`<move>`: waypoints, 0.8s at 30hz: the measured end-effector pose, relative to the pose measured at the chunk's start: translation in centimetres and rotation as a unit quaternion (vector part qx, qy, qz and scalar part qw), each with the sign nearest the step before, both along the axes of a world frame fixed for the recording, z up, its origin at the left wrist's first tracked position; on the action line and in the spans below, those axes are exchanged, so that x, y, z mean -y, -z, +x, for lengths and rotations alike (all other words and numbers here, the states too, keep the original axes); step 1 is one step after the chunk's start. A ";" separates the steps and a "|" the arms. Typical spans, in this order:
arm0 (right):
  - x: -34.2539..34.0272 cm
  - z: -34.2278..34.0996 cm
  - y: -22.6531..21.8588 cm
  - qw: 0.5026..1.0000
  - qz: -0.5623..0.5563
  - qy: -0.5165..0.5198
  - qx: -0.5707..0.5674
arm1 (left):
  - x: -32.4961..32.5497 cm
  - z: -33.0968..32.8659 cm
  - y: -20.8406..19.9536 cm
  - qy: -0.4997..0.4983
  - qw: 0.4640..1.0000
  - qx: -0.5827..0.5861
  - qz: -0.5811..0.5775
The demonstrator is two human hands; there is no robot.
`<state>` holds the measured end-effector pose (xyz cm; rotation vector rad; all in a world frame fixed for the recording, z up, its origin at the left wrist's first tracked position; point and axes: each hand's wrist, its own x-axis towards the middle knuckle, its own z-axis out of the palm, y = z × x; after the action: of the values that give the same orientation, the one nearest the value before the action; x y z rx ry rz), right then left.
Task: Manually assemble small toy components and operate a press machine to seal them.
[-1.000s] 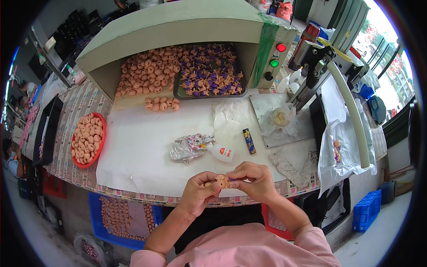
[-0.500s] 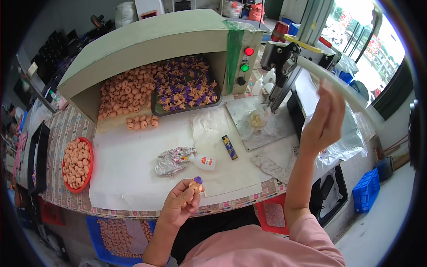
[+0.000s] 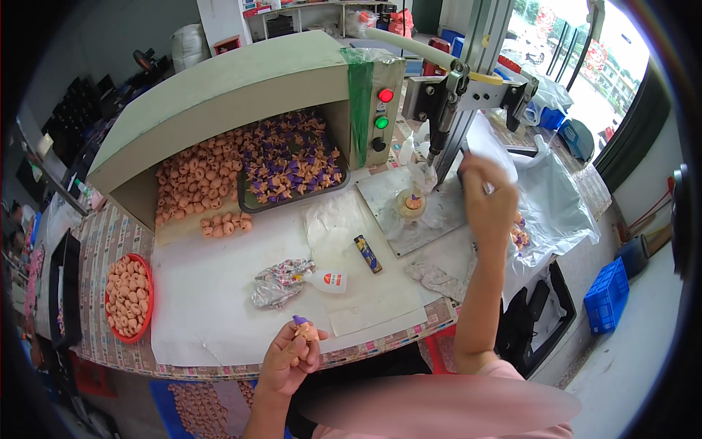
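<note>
My left hand, near the front table edge, is closed on a small doll figure with a peach body and a purple pointed top. My right hand is raised just right of the hand press; motion smears its fingers, so their grip cannot be made out. A small peach and purple piece sits in the round pale holder on the press's metal base plate. The press's white lever points up and to the left, away from my right hand.
Under a beige hooded machine lie peach doll heads and a dark tray of purple-and-peach pieces. A red basin of heads stands left. A glue bottle, crumpled foil and dark tube lie mid-table.
The press lever has swung from the right over to the upper left, and my right hand has moved left and down, away from it. A purple-topped piece now shows in the holder.
</note>
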<state>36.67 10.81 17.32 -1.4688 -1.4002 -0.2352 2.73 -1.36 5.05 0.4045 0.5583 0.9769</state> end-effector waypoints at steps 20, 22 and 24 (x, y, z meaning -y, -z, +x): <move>11.9 17.5 2.6 0.959 -0.181 0.201 0.081 | -3.2 7.2 -4.1 -0.006 0.987 -0.139 0.083; 12.2 18.4 3.0 0.943 -0.264 0.190 0.065 | -5.4 9.4 -6.2 0.024 0.958 -0.251 0.140; 12.8 17.6 2.9 0.968 -0.169 0.164 0.088 | -8.6 11.9 -6.9 0.068 0.939 -0.291 0.170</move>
<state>54.24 -2.00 14.47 -2.0074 -1.3776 -0.3534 14.59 7.21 11.91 1.0500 0.8840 0.8140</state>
